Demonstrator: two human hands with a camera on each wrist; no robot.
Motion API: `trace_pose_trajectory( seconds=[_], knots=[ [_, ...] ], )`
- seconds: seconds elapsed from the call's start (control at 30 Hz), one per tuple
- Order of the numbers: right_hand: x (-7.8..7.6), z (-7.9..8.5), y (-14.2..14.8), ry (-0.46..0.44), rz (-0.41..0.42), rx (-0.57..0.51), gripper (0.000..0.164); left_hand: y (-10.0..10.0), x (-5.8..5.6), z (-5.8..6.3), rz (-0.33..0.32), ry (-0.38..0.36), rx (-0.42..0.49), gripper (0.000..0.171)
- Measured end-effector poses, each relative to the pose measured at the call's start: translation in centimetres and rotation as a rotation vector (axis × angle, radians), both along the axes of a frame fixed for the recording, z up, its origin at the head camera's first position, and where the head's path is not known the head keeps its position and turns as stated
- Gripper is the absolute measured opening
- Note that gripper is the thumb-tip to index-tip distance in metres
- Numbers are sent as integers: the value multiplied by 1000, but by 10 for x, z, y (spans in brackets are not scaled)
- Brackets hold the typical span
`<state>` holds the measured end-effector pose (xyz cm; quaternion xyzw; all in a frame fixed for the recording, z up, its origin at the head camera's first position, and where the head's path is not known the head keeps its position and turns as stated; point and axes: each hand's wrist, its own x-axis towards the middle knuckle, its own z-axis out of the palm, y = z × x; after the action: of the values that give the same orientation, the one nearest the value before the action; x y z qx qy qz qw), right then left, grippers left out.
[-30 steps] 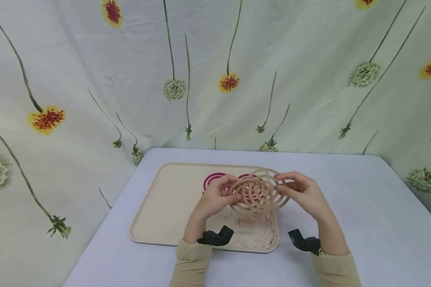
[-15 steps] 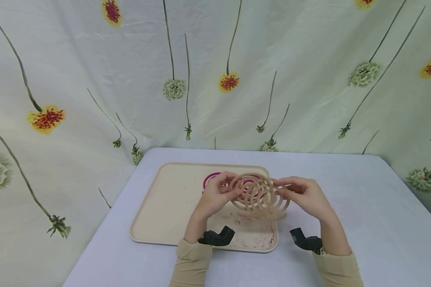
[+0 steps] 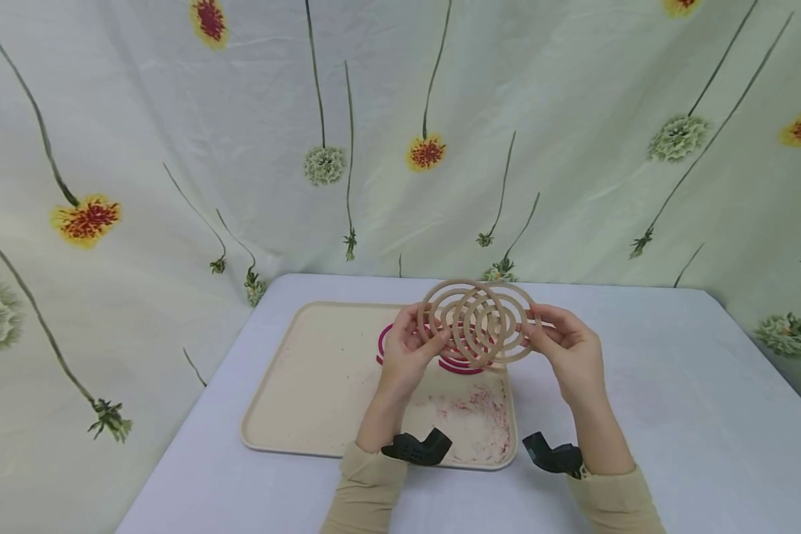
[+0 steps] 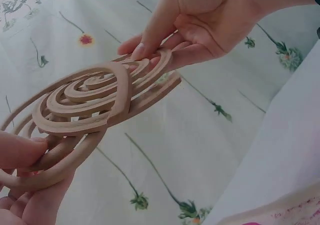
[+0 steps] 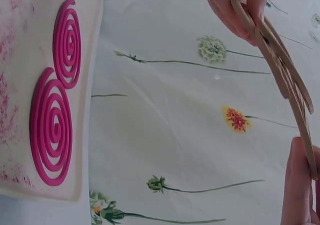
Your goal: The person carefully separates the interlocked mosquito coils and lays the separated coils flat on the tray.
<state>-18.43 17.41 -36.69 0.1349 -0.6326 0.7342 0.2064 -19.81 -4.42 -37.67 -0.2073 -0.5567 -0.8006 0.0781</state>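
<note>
Two tan mosquito coils, a left one (image 3: 455,282) and a right one (image 3: 517,358), overlap in the air above the tray, their rings crossing one another. My left hand (image 3: 403,360) pinches the left outer edge between thumb and fingers. On the opposite side, my right hand (image 3: 577,363) pinches the outer ring. Seen close in the left wrist view, a tan band (image 4: 122,92) of one coil lies across the rings of the other. From the right wrist view the pair appears nearly edge-on, slightly spread apart at the middle.
A cream tray (image 3: 334,386) lies on the white-covered table (image 3: 654,386), with reddish smears at its right. On it lie two pink coils side by side, one large in the right wrist view (image 5: 35,120). A flowered curtain (image 3: 574,74) hangs behind.
Both hands have raised the tan coils and tilted them to face the head view. Half a second ago they hung lower and slanted, with a ring sagging toward the tray; the pink coils stay put.
</note>
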Motion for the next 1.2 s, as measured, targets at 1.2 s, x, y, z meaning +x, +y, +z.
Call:
trace_pose_trajectory(
  seconds=[1.2],
  knots=[
    [0,-2,36,-141,439,611,29,-26,0,-5,-180,-24,-752,18]
  ],
)
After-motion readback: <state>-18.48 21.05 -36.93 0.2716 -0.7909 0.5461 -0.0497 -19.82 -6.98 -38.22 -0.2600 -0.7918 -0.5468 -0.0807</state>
